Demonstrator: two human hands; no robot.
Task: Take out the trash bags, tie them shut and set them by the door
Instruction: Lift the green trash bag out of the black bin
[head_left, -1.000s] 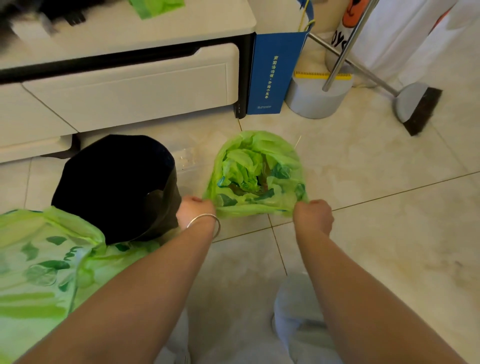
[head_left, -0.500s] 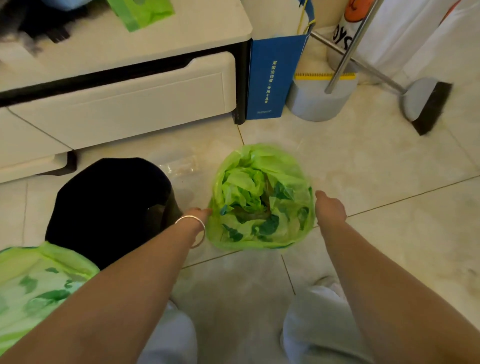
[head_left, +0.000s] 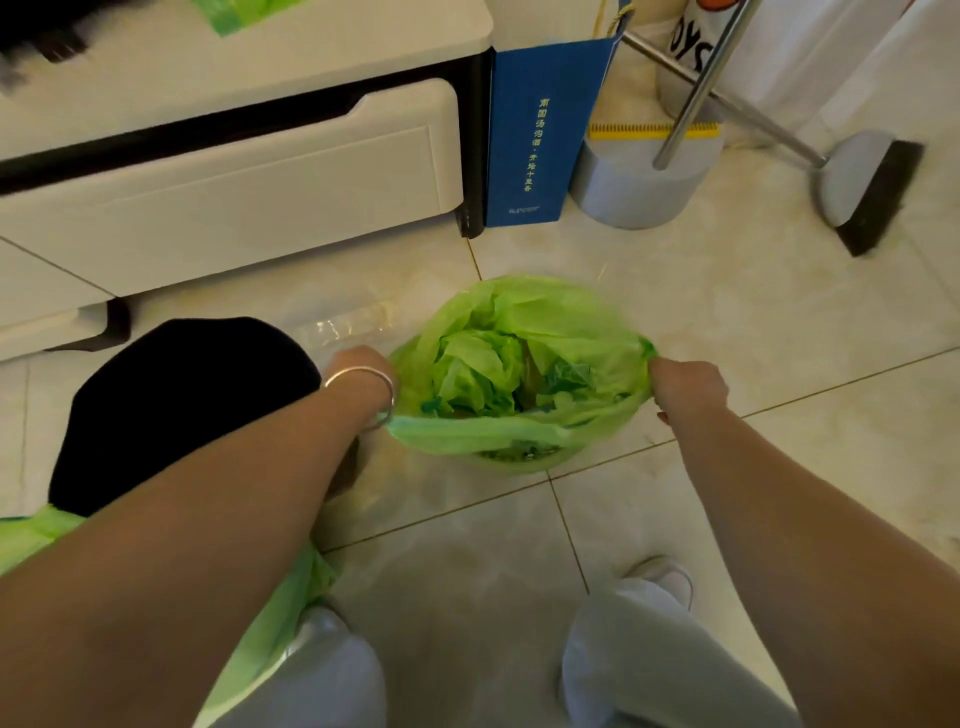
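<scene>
Your left hand (head_left: 363, 371) and right hand (head_left: 688, 384) are both fisted, each gripping something. Your arms reach forward and down, well apart.

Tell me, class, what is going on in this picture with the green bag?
A person stands over a green trash bag on the tiled floor. The left hand grips one side of its rim and the right hand grips the other, pulling the mouth wide. The bag is full and not yet tied. A black bin stands to its left, and a second green bag lies near the person's feet.
</scene>
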